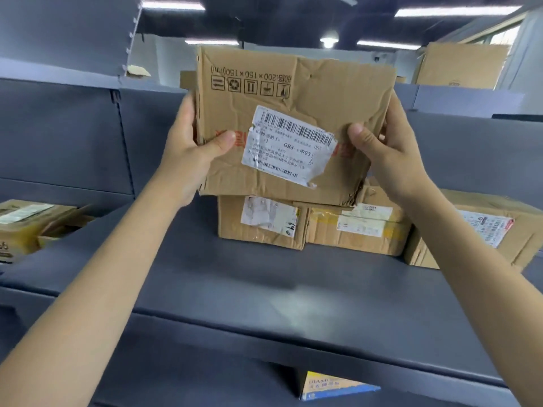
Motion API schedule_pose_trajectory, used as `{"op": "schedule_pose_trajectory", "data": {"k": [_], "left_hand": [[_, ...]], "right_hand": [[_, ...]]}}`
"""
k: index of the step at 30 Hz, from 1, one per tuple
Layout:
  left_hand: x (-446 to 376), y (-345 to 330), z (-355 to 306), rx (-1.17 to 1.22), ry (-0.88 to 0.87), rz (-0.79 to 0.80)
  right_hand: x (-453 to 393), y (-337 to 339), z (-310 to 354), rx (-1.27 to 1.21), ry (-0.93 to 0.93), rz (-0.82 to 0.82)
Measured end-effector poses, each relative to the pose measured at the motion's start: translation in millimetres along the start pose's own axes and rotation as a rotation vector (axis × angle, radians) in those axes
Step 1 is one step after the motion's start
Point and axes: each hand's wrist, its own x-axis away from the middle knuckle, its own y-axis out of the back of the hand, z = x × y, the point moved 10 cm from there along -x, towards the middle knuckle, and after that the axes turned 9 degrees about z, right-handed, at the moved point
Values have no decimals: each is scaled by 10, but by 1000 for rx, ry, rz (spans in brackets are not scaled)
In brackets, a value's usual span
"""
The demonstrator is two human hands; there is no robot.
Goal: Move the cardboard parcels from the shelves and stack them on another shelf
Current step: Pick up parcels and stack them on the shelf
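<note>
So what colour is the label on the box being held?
White with black barcodes and print, on the brown held box; label clearest in the head view.

So the main shelf point(293, 292) is a grey metal one, pretty wide, front half bare. Sitting on it toward the back are three cardboard boxes in a row: left box point(261, 221) with a white label and some handwriting, middle box point(357, 230) touching it with yellow tape and a label, and right box point(482, 230) just beside that, bigger, label with red print. Off to the left there's a lower shelf point(17, 277) with another box point(26, 224) on it, flaps partly open.
</note>
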Motion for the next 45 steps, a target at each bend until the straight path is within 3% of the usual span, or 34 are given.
{"op": "schedule_pose_trajectory", "data": {"k": [6,16,22,28,34,45], "left_hand": [[-625,114,407,17,56,82],[-931,-15,1401,51,207,209],[-1006,3,1816,16,285,173],[-1016,60,1935,-121,326,127],[-935,24,1917,-37,345,215],[-770,283,1968,-45,438,123]], "right_hand": [[-502,-193,-349,59,-94,-68],[-632,-342,-1104,94,-263,-88],[-627,-537,-1441,40,-390,-82],[-604,-574,-1545,47,-442,-98],[-518,-651,-1593,-64,-491,-47],[-468,-750,-1417,113,-521,-27]]}}
